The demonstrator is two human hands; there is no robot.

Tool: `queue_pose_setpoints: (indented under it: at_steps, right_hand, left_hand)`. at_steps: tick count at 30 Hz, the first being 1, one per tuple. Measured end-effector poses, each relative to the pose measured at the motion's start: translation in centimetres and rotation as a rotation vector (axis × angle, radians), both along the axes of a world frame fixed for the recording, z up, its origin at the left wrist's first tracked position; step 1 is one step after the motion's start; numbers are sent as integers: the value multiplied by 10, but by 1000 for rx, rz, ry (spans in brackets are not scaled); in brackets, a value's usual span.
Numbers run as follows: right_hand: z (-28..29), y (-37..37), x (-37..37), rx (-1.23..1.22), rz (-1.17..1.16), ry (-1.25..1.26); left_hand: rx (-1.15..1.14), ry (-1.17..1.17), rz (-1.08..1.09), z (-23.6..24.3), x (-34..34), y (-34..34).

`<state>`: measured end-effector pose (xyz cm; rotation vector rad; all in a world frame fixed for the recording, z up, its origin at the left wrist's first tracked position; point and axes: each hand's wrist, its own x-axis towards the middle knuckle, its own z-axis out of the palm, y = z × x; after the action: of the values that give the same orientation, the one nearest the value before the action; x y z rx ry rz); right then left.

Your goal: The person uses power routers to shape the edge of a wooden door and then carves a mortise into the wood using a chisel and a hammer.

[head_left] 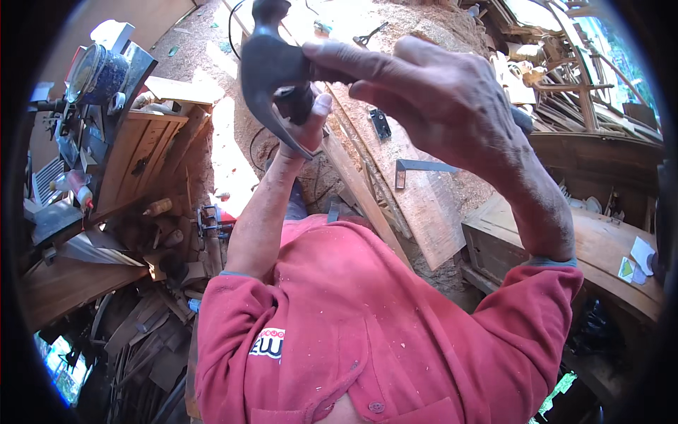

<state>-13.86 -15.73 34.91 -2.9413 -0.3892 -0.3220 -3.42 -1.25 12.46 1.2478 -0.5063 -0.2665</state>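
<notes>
A claw hammer [272, 67] is raised high in front of me, its dark metal head close to the camera. My right hand [452, 92] is closed round its handle, with the index finger stretched along it toward the head. Behind the hammer head, my left hand [311, 124] is closed on a dark, rounded object [293, 104], perhaps a tool handle. The hammer hides most of that object and most of the left fingers, while the thumb shows. I cannot tell whether hammer and object touch. Below them a long wooden plank [367, 194] runs slantwise toward my body.
Right of the plank lies a wide board [434, 226] bearing a try square [424, 168] and a small black object [380, 124]. A wooden cabinet [565, 233] stands right. Left are a wooden bench [145, 152] and piled wood scraps [145, 328]. Sawdust covers the ground.
</notes>
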Motion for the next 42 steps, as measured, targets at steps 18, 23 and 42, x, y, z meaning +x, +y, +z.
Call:
queue_pose_setpoints:
  at_steps: [18,23,42]
  right_hand:
    - [-17,-6,-33,699,-181,38]
    - [-21,-2,-37,698,-172,111]
    - [-25,12,-21,604,-69,-74]
  left_hand:
    - [172,-496,345,-5,10,11]
    - [-212,55,143,-8,8,10]
    - [-327,197,-60,-1,15,27]
